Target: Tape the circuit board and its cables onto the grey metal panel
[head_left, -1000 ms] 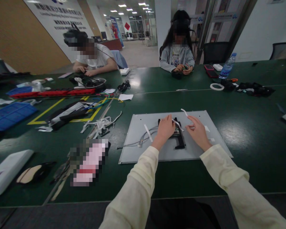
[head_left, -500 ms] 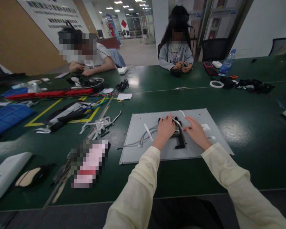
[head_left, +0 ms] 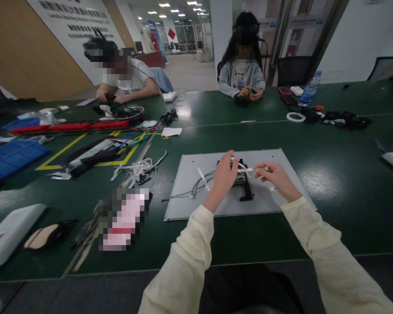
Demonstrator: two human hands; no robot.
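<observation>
A narrow white strip, which looks like tape, stretches between my two hands above a black bracket-like device. My right hand pinches one end of it between thumb and fingers. The other end runs into the closed fingers of my left hand, partly hidden from view. Beneath both hands lies a flat grey panel, with the black device on it. Grey cables trail left from the device, and another short white strip lies across them.
Left of the panel are a tangle of white strips and a pink, pixelated object. A blue basket and a mouse lie farther left. Two people sit across the table. A water bottle and a tape roll stand back right.
My right hand has shifted right and turned, drawing the white strip out nearly level between the hands. My left hand has risen slightly off the device.
</observation>
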